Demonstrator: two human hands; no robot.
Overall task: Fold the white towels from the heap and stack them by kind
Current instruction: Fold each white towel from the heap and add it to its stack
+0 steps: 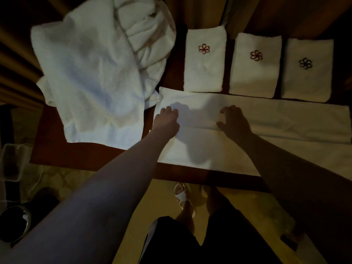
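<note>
My left hand and right hand pressed curled fingers onto the half-folded towel lying along the table before three folded stacks, gripping nothing I could tell, and uneven pressure risked skewing the fold's edge.

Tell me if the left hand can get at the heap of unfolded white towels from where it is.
Probably yes. The left hand presses the long white towel at its left end, right beside the heap of unfolded white towels; nothing stands between them.
</note>
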